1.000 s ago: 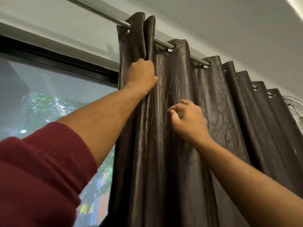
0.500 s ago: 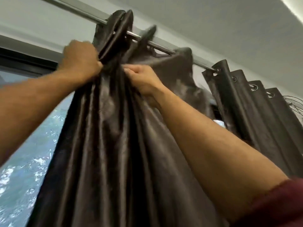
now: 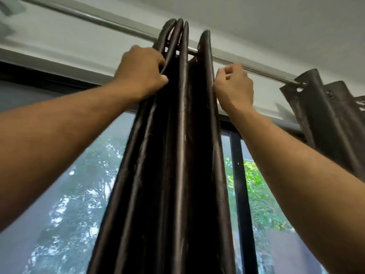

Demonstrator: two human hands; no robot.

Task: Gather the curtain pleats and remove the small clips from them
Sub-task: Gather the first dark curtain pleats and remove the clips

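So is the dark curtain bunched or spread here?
Bunched: the curtain hangs in tight folds on the rod, between both hands.

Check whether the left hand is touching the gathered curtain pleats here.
Touching. The head view shows the left hand with its fingers curled into the outer folds of the gathered curtain pleats, just under the rod.

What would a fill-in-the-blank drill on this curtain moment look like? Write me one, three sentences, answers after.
1. The dark curtain hangs from a metal ____ that runs below the ceiling.
2. The left hand grips the bunched pleats on their ____ side.
3. The right hand is at the ____ edge of the gathered curtain, fingers curled.

Missing words: rod; left; right
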